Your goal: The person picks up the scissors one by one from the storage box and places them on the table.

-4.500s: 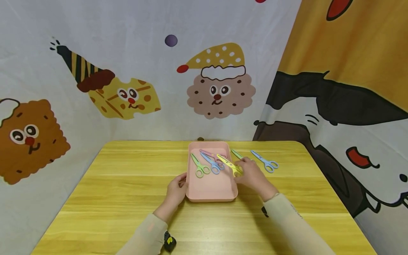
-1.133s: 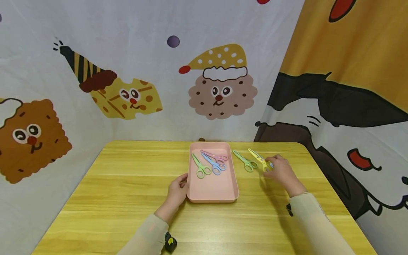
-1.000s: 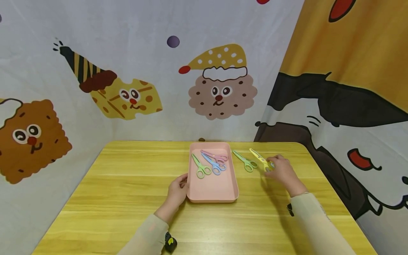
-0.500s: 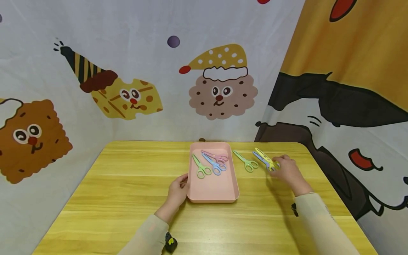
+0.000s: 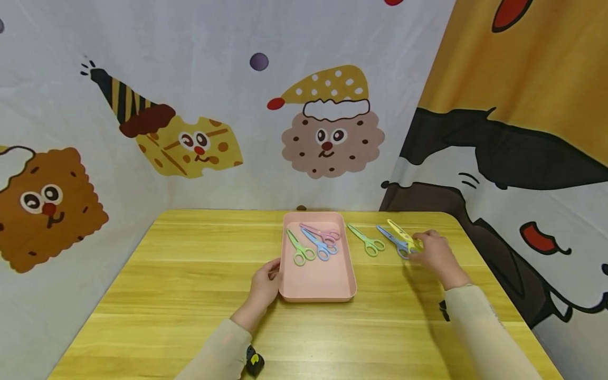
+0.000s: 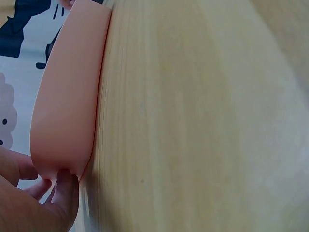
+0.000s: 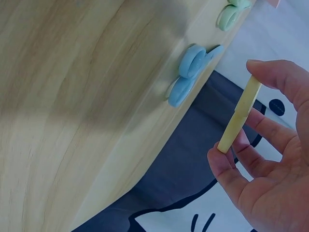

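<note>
My right hand [image 5: 438, 257] holds yellow scissors [image 5: 400, 230] by the handles, raised beyond the right of the tray. In the right wrist view, thumb and fingertips pinch the yellow handle loops [image 7: 239, 116] edge-on. Blue scissors [image 5: 389, 237] lie on the table just left of this hand and are partly overlapped by the yellow pair. Between them and the tray are green scissors [image 5: 364, 240]. My left hand [image 5: 264, 285] grips the near left side of the pink tray [image 5: 318, 285], its thumb [image 6: 66, 193] against the outer wall.
Inside the tray lie green scissors [image 5: 299, 248], blue scissors [image 5: 317, 244] and pink scissors [image 5: 320, 231], the blue and pink overlapping. The wooden table [image 5: 190, 264] ends at a back edge close behind the tray, against a printed cloth [image 5: 214, 79].
The yellow scissors, over the tray's right side earlier, have travelled right in my right hand, past the green and over the blue pair, which shows again. The left hand and tray stay put.
</note>
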The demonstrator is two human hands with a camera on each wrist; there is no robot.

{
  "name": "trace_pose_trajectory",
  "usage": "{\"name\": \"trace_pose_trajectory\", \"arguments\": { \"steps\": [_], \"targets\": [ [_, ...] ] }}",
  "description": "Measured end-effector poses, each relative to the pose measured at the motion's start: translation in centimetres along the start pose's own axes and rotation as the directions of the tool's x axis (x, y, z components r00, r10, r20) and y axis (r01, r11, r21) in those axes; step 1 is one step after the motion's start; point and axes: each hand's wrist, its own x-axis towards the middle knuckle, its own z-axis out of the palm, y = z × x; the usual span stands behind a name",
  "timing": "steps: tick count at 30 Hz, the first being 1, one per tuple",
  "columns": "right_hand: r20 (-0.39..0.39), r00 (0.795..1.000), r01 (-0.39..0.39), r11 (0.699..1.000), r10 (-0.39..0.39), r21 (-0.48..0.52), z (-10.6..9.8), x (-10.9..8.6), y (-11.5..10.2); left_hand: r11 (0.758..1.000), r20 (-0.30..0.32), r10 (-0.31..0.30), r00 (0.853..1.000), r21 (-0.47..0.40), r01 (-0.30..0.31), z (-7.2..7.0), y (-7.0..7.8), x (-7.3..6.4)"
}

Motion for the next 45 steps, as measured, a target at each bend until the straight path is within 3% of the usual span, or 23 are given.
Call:
{"name": "trace_pose_trajectory", "arguments": {
  "steps": [27,45],
  "targets": [
    [0.015,0.999,-0.041,0.999,0.042,-0.022,-0.7,0.2,2.4,1.000,-0.012,-0.001,1.000,0.000,0.001,0.1,0.1,-0.1],
    [0.014,0.989,-0.146,0.989,0.145,0.009,-0.9,-0.1,3.8,1.000,-0.001,-0.003,1.000,-0.013,0.003,0.0,0.3,-0.2]
  ]
}}
